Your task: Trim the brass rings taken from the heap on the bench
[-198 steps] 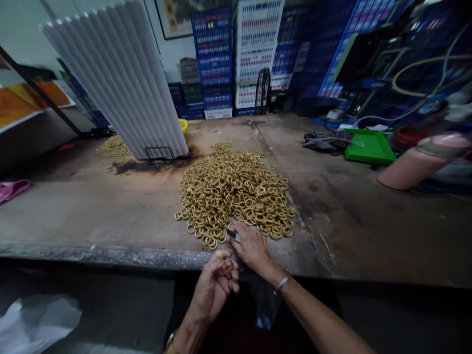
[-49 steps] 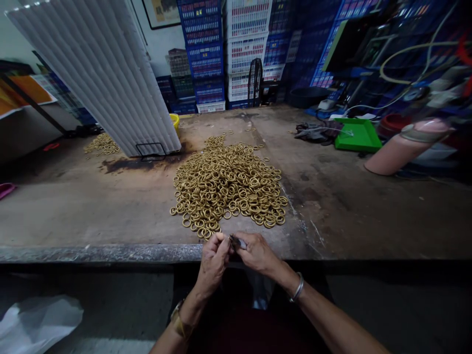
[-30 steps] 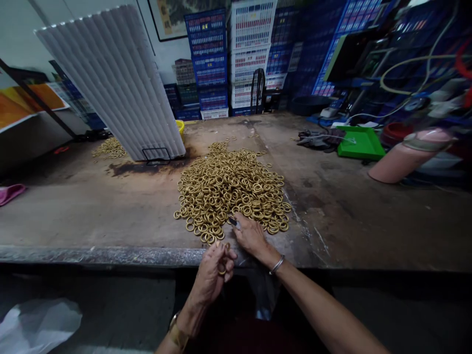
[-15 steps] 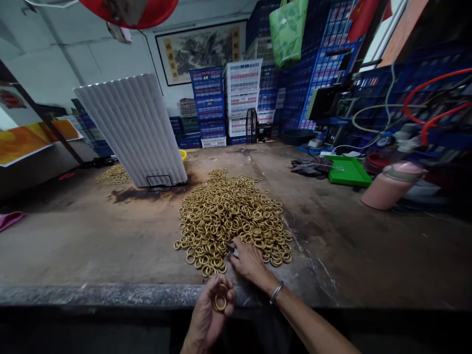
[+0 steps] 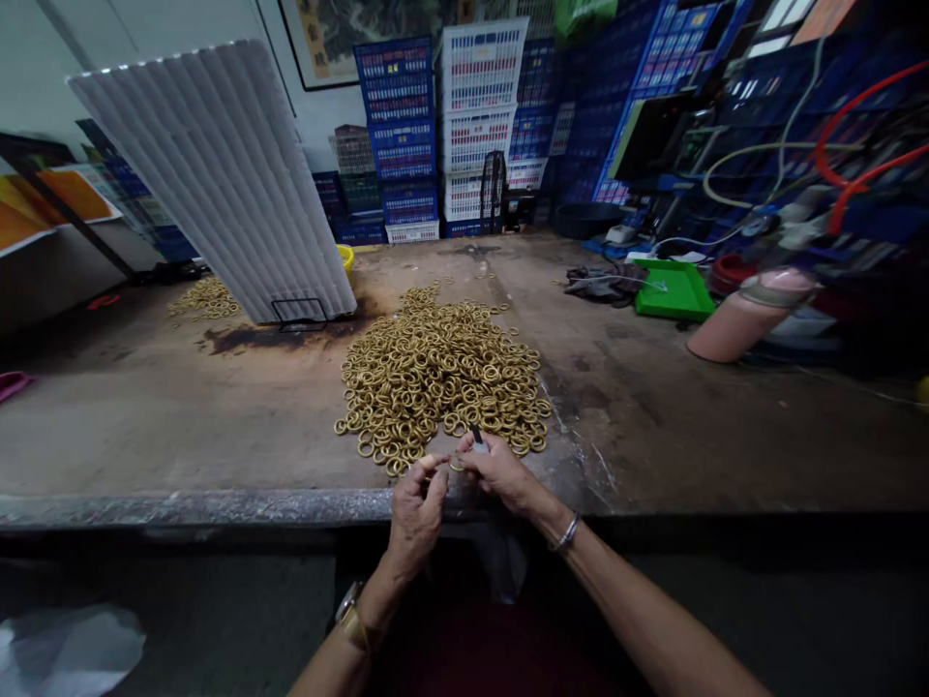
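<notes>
A heap of brass-coloured rings lies on the worktable near its front edge. Just in front of it, my two hands meet over one brass-coloured ring. My left hand is closed, thumb and forefinger reaching to the ring; its palm is hidden, so any rings inside do not show. My right hand is closed around a small dark-tipped tool with a pale body, pointing up and away, and its fingertips also touch the ring.
A ridged white panel leans upright in a black wire stand at left, beside a smaller pile of rings. A green tray and a pink bottle stand at right. Stacked crates line the back.
My left hand has risen and turned over from palm-up with rings showing, bringing its fingertips to the ring. My right hand has drawn back from the heap with the tool. The view has tilted down.
</notes>
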Demonstrator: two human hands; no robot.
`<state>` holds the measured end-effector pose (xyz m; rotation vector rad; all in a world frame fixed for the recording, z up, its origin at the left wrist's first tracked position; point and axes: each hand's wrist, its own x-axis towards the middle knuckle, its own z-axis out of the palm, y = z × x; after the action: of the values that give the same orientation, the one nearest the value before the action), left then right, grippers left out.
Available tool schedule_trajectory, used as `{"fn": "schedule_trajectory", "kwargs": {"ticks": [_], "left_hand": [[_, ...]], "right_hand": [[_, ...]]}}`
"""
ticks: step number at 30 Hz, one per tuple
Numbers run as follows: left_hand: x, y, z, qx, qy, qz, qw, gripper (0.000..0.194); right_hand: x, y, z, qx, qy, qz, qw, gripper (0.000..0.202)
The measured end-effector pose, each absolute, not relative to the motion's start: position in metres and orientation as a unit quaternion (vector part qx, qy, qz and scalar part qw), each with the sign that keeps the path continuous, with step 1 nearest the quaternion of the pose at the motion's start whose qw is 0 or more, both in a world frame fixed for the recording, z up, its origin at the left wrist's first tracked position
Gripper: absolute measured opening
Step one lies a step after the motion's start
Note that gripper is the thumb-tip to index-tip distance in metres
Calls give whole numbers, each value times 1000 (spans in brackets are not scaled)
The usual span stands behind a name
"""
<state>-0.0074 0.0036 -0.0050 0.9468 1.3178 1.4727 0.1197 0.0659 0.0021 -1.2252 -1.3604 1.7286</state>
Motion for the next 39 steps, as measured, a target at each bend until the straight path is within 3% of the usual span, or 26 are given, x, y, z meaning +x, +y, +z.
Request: {"fn": "schedule_trajectory", "kwargs": {"ticks": [5,9,17,28,34,39], "left_hand": [[-3,6,1,450,504,582,452,17],[2,5,6,430,498,576,485,9],[4,5,3,373,509,500,594,29],[-2,4,5,245,372,531,721,25],[-4,7,7,211,353,548,728,27],[-5,8,9,238,380,552,704,28]], "right_hand": [[126,56,8,-438,-469,704,304,14],[125,53,4,-438,-491,676,332,18],[119,55,2,-475,-555,593,339,21],[120,57,12,-448,-553,615,340,24],[121,58,1,-486,-666,446,348,22],[123,50,2,-446,-784,332,275,14]]}}
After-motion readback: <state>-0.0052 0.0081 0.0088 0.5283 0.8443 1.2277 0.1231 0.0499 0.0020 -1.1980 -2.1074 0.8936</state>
